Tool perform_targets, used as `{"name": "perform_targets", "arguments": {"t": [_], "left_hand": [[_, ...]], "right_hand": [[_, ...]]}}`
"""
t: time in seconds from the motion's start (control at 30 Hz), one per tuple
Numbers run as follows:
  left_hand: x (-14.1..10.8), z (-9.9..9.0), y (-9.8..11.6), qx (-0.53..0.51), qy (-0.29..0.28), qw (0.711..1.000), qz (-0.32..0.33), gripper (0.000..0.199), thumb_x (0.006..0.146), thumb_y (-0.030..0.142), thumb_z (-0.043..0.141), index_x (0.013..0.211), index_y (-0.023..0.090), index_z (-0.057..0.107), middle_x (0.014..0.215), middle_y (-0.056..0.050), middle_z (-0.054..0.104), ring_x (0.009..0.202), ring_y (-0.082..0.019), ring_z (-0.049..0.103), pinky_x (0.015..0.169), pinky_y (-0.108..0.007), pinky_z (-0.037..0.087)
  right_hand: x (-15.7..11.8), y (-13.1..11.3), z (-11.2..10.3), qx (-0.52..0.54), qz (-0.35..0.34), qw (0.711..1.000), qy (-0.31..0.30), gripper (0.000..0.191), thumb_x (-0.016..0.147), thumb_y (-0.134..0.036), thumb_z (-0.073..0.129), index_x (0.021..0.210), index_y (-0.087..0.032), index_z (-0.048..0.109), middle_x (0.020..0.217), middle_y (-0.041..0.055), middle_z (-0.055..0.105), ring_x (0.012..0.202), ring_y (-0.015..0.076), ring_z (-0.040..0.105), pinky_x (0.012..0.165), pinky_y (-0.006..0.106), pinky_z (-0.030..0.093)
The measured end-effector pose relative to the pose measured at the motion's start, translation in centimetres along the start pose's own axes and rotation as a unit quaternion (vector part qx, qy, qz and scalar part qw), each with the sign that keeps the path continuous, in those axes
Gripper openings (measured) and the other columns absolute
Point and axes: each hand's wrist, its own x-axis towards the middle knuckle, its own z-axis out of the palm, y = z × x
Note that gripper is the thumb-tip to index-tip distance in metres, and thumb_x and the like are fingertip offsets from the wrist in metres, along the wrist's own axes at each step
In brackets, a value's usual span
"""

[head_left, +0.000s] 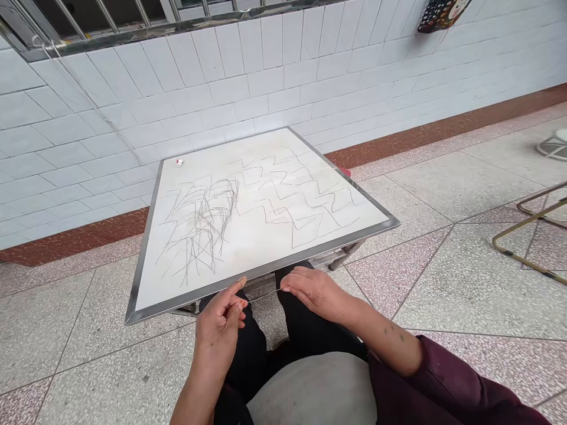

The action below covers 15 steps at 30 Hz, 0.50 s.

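Observation:
A thin piece of wire (264, 294) spans the gap between my two hands, just in front of the table's near edge and above my lap. My left hand (221, 321) pinches one end between thumb and fingers, its index finger stretched toward the table rim. The other end sits in the closed fingers of my right hand (315, 290). On the white tabletop lies a tangled heap of thin bent wires (201, 218) at the left. Several zigzag wires (305, 195) are spread apart across the right part.
The square white table (150, 289) has a metal rim and stands against a tiled wall (248, 88). A small white-and-red object (179, 163) rests at its far left corner. To the right are a metal-legged chair frame (509, 242) and a round stool (553, 144).

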Motion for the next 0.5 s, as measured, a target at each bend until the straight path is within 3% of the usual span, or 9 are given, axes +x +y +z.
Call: {"name": "perform_targets", "arguments": {"t": [0.13,0.27,0.37,0.5], "left_hand": [[-0.1,0.1,0.5,-0.013,0.032,0.999,-0.003,0.039,0.08,0.033,0.06,0.117,0.028,0.07,0.078,0.001,0.066,0.063,-0.013,0.059,0.059,-0.026,0.056],[0.1,0.3,1.1,-0.027,0.014,0.999,-0.019,0.045,0.078,0.036,0.065,0.122,0.027,0.067,0.077,0.002,0.067,0.065,-0.014,0.061,0.063,-0.029,0.058],[0.2,0.7,1.4,-0.066,-0.019,0.997,-0.039,0.051,0.077,0.037,0.067,0.126,0.023,0.064,0.078,0.001,0.068,0.065,-0.014,0.061,0.063,-0.029,0.057],[0.2,0.7,1.5,-0.113,-0.037,0.992,-0.048,0.056,0.079,0.04,0.067,0.131,0.021,0.059,0.085,-0.002,0.07,0.068,-0.014,0.063,0.064,-0.029,0.057]], "right_hand": [[-0.3,0.0,-0.9,0.013,0.009,1.0,0.006,0.023,0.1,-0.024,0.041,0.096,-0.019,0.063,0.084,0.0053,0.066,0.077,0.0175,0.058,0.069,0.029,0.048],[0.6,-1.4,-2.0,0.027,-0.039,0.999,-0.016,0.019,0.098,-0.032,0.049,0.098,-0.019,0.063,0.088,0.0064,0.066,0.084,0.0192,0.058,0.078,0.033,0.049],[1.6,-2.7,-1.3,0.03,-0.082,0.996,0.008,0.023,0.096,-0.038,0.053,0.106,-0.02,0.063,0.091,0.007,0.067,0.084,0.0187,0.059,0.076,0.031,0.049],[2.2,-3.3,0.7,0.026,-0.053,0.997,0.053,0.023,0.1,-0.029,0.043,0.103,-0.021,0.065,0.082,0.0045,0.067,0.073,0.0154,0.059,0.066,0.026,0.049]]}}
